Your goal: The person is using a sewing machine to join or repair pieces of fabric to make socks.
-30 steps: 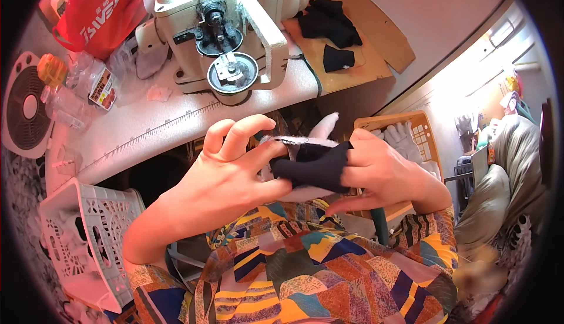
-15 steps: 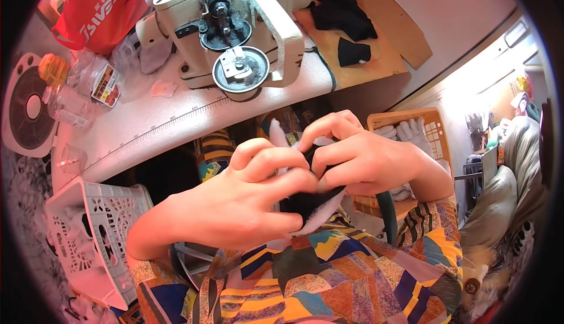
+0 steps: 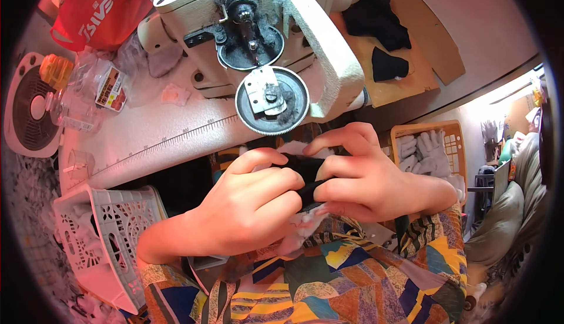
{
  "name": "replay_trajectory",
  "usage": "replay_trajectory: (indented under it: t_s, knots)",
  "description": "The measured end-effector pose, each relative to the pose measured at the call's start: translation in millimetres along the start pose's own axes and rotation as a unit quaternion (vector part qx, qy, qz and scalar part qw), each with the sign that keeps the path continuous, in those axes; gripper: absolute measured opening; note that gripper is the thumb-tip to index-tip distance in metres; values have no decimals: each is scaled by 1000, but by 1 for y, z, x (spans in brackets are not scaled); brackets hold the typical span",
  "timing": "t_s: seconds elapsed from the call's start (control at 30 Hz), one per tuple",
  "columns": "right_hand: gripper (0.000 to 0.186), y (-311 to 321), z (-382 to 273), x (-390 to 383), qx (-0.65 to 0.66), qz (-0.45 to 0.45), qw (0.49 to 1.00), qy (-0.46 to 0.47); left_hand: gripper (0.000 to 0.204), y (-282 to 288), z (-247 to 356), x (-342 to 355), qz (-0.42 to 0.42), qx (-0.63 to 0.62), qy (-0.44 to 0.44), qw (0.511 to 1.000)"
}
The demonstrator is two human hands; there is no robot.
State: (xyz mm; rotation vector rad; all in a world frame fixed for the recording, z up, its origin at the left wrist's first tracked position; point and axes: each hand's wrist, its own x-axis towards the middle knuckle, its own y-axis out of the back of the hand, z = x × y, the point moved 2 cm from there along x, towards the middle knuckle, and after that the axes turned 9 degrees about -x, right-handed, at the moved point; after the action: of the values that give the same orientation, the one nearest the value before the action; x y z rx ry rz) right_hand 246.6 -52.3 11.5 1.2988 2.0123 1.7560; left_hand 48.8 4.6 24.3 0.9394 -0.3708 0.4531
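Both hands grip a piece of black cloth with white fleece [image 3: 309,193], held above my lap just below the sewing machine. My left hand [image 3: 249,200] pinches its left side, fingers curled in and knuckles up. On the other side, my right hand [image 3: 361,174] has its fingers bent over the cloth, close to the left fingertips. White fleece shows above the black part and dangles beneath it. Much of the cloth is hidden behind my fingers. The cream sewing machine [image 3: 176,21], with its toothed round metal disc [image 3: 245,105], stands just beyond the hands.
Black cloth pieces [image 3: 389,65] lie on cardboard at the far right. An orange basket [image 3: 458,142] holds white gloves [image 3: 432,150]. At left are a white plastic crate [image 3: 111,236], a clear bottle [image 3: 73,112], a fan [image 3: 23,106] and a red bag [image 3: 97,9].
The machine and table appear larger and nearer. The cloth has been turned between my hands: its upright white tip has dropped, and white fleece now hangs lower. Both hands keep hold.
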Motion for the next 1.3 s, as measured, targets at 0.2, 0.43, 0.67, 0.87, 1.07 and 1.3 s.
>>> replay_trajectory:
  t_s: [0.2, 0.43, 0.67, 0.87, 1.07, 1.3]
  knots:
    - [21, 6, 4, 5, 70, -9, 996, -51, 23, 8, -8, -4, -3, -2, 11, 1000]
    - [22, 1, 10, 4, 75, 53, 995, -46, 20, 5, -8, -11, 30, 61, -33, 997]
    - [22, -8, 8, 1, 67, 88, 993, -48, 21, 10, -10, -13, 17, 38, -46, 998]
    - [23, -19, 14, 0, 54, 156, 985, -44, 33, 2, -22, -14, 71, 9, 14, 997]
    - [29, -30, 21, -2, 59, 107, 988, -97, 33, -3, -37, -21, 26, -15, 82, 996]
    - [21, -12, 82, 28, 189, 22, 964, -187, 12, 24, -75, -12, 141, -37, 223, 964]
